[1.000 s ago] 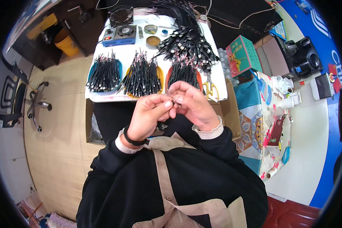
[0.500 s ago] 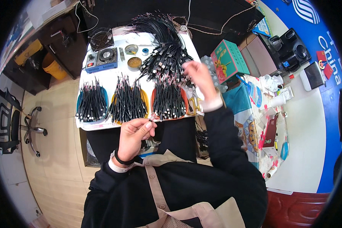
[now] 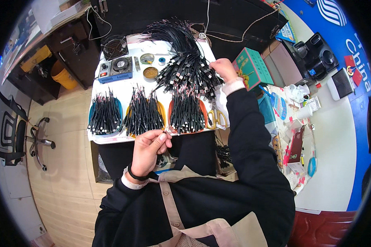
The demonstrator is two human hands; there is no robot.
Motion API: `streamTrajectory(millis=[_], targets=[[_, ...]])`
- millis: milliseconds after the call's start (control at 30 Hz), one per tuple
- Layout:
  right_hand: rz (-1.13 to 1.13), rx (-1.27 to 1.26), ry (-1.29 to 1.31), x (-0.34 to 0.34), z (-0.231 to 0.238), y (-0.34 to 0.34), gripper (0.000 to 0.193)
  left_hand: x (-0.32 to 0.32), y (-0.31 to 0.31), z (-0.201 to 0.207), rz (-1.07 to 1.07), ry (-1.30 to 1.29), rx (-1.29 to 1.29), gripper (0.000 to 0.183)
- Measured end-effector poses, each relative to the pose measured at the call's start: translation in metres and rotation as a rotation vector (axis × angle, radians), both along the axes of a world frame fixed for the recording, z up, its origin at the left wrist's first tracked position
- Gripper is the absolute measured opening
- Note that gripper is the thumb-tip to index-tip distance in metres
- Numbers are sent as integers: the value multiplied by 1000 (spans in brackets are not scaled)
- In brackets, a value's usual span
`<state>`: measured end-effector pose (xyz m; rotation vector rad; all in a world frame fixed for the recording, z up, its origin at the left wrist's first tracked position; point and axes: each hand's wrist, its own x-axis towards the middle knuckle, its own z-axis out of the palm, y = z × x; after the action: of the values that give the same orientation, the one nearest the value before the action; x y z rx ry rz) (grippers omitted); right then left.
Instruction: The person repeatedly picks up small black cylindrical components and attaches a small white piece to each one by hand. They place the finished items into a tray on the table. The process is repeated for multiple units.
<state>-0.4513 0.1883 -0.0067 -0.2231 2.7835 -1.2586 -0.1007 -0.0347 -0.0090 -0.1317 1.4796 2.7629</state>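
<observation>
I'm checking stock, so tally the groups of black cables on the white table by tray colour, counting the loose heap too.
Teal tray: 1
Yellow tray: 1
Orange tray: 1
Loose heap of black cables: 1
Total: 4 groups

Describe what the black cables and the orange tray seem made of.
Black cables: probably dull plastic or rubber sheathing, as the strands curve smoothly; their shiny ends look metallic. Orange tray: likely plastic, from its evenly coloured rim; cables hide most of it, leaving its finish unclear.
</observation>
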Motion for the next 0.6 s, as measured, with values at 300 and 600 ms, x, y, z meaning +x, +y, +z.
streamTrajectory(millis=[300, 600], targets=[[568, -523, -151, 291, 17, -37, 23, -39, 1, 15, -196, 23, 226, 18], [911, -42, 59, 340, -69, -45, 23, -56, -15, 42, 22, 209, -121, 17]])
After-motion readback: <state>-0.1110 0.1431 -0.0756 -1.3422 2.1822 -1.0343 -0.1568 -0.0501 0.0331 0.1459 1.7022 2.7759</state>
